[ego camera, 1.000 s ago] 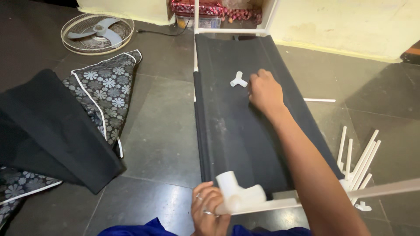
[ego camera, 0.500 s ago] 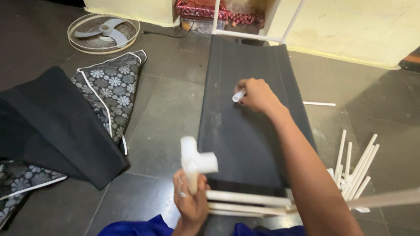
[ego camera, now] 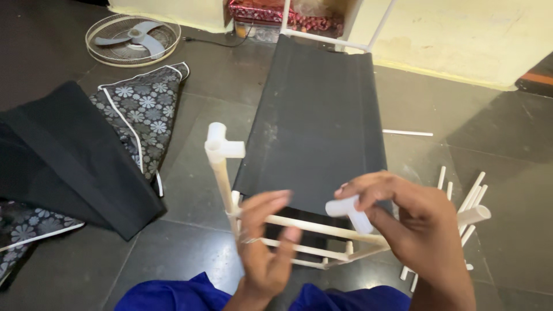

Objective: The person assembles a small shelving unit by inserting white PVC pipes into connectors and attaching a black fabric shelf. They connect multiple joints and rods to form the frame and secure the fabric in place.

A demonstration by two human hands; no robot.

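Small white plastic three-way pipe connector [ego camera: 349, 212] pinched between thumb and fingertips of the right hand [ego camera: 412, 222], held low in the middle of the view, just above the upper rail of a white plastic tube frame [ego camera: 299, 227]. Right hand closed around that connector only, remaining fingers curled. Left hand [ego camera: 266, 245] half open, palm turned toward the camera, fingers spread and pressed against the frame's rails near the upright tube; thumb side hidden, so firmness of grip not clear. Second white corner connector [ego camera: 222, 145] capping that upright tube, above and left of the left hand.

Behind the frame, a long black fabric panel [ego camera: 319, 121] stretched away across the dark tiled floor [ego camera: 443, 103], its far end on white tubes. To the right, a bundle of loose white plastic rods [ego camera: 469, 198] on the tiles, and one single white rod [ego camera: 408, 133] lying apart. To the left, a folded black cloth [ego camera: 63, 155] over a grey flower-patterned fabric cover with white piping [ego camera: 141, 109]. Farther back left, a round wire fan guard with grey blades [ego camera: 132, 39]. Blue garment [ego camera: 173, 295] along the bottom edge.
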